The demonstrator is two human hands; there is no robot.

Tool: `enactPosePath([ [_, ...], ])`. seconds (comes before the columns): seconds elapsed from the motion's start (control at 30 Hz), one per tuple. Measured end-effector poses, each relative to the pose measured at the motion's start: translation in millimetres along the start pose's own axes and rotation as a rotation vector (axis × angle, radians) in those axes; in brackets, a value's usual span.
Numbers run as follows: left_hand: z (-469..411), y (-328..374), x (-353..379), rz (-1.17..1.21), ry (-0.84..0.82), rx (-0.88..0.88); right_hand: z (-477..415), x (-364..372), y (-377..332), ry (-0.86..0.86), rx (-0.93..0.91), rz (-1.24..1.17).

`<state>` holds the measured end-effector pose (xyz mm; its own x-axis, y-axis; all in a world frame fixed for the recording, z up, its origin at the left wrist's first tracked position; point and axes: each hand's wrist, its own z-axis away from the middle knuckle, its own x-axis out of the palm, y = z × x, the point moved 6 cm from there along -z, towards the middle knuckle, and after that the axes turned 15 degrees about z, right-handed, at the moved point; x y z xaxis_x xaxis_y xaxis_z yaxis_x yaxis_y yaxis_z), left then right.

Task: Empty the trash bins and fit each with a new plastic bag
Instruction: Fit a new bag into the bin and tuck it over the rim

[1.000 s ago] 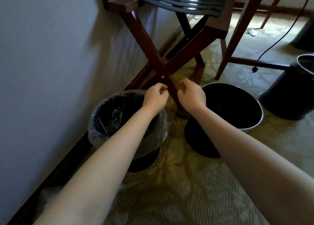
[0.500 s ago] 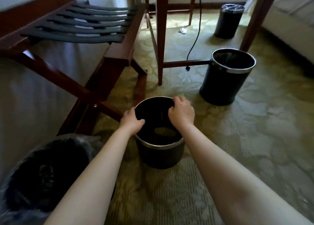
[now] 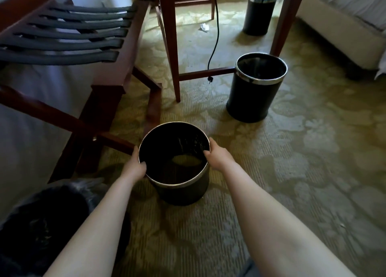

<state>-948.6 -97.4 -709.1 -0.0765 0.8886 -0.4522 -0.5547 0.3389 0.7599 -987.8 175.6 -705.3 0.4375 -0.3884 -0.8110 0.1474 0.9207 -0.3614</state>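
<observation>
The left hand [image 3: 136, 165] and right hand [image 3: 217, 157] each grip the rim of the bin [image 3: 183, 191] on opposite sides; it seems light, rigid and smooth, so the rim suits.

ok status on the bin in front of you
Left hand and right hand both grip the unlined bin by its rim. No bag in it yet. Luggage rack leg close beside the left hand.

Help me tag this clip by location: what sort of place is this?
Probably a hotel guest room: a strapped folding luggage rack, a bed edge at upper right, and patterned carpet under the small bin being held.
</observation>
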Motion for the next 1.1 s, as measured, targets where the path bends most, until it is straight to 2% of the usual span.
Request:
enactPosePath([
  [0.17,12.2,-7.8,-5.8,0.122,-0.057,-0.009,12.9,1.8,-4.4,-0.034,0.006,0.033],
  [0.33,26.2,-5.6,-3.8,0.160,-0.085,-0.019,25.3,0.7,-9.0,0.008,0.018,0.130],
  [0.47,28.7,1.3,-5.5,0.184,-0.041,0.022,31.6,-5.4,-13.1,0.058,0.027,0.203],
  [0.57,35.2,7.6,-12.0,0.223,-0.004,0.015,38.2,-20.1,-23.0,0.136,0.025,0.261],
  [0.73,58.1,38.4,-43.9,0.163,0.069,0.102,65.7,-56.6,-48.8,0.241,-0.031,0.278],
  [0.93,92.7,87.6,-98.4,0.059,0.149,0.228,123.8,-99.5,-73.6,0.408,-0.116,0.187],
  [1.1,125.4,115.4,-141.7,0.147,0.136,0.248,168.0,-141.2,-101.8,0.506,-0.178,0.138],
])
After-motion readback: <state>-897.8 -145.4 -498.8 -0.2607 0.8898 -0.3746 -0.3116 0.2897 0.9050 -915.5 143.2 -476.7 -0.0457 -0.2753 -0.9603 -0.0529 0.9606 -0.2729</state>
